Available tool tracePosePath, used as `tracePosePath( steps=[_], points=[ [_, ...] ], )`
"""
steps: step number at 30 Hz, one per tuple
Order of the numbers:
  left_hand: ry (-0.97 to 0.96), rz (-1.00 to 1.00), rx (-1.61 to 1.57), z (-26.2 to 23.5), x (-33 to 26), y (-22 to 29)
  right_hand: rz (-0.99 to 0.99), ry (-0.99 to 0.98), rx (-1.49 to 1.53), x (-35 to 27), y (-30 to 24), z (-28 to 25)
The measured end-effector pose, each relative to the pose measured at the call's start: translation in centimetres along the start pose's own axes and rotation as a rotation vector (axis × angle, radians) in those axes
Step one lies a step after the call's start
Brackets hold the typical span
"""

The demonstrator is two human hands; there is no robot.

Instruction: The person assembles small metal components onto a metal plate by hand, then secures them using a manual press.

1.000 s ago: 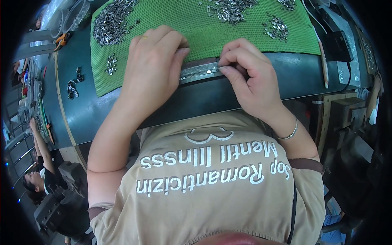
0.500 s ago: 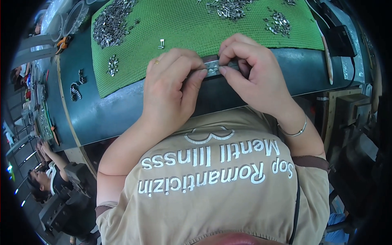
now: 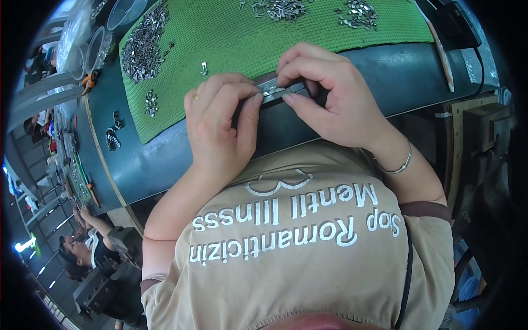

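Observation:
A narrow grey metal strip [image 3: 269,89] with small shiny pieces along it lies at the front edge of the green mat, between my hands. My left hand [image 3: 223,118] is closed, thumb and forefinger pinching the strip's left end. From the right, my right hand [image 3: 336,102] grips the other end, its thumb on the near side and its forefinger on the far side. The fingers cover both ends of the strip. Beyond my left hand, a small U-shaped metal piece [image 3: 204,69] rests on the mat.
The green textured mat [image 3: 220,33] bears heaps of small metal parts [image 3: 146,47], with further piles at the back. A metal chain [image 3: 113,132] lies on the dark table [image 3: 159,165] at left. A black box [image 3: 454,25] with a cable stands at right. Another person [image 3: 82,247] sits at far left.
The view has tilted a little, so the mat and hands appear shifted left. Both hands stay at the metal strip; the gap between my right thumb and forefinger looks slightly wider.

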State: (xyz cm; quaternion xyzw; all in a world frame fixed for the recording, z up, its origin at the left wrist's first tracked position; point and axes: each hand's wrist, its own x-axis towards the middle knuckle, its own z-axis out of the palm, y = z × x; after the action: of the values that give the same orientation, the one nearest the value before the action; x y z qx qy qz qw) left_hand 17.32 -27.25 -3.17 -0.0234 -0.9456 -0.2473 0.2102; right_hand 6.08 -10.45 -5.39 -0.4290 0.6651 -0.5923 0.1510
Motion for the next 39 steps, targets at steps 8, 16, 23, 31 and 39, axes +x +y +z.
tracePosePath(
  steps=[8, 16, 23, 31, 39],
  points=[
    [-0.07, 0.208, 0.311, -2.8, -0.3, -0.1, 0.001, 0.049, -0.016, 0.5, -0.9, 0.0],
    [-0.033, -0.145, 0.254, -4.6, 1.3, -6.1, -0.377, -0.107, -0.61, 6.5, -0.9, 1.8],
    [-0.082, -0.176, 0.306, -4.0, 1.5, -6.3, -0.325, -0.347, -0.796, 10.9, 0.3, 5.3],
    [-0.08, -0.105, -0.184, -6.0, -0.6, -4.6, -0.326, -0.368, -0.864, 12.7, 0.6, 6.0],
    [-0.08, 0.012, -0.116, -4.4, -2.0, -3.3, -0.19, -0.366, -0.811, 10.0, -0.2, 3.4]
  ],
)
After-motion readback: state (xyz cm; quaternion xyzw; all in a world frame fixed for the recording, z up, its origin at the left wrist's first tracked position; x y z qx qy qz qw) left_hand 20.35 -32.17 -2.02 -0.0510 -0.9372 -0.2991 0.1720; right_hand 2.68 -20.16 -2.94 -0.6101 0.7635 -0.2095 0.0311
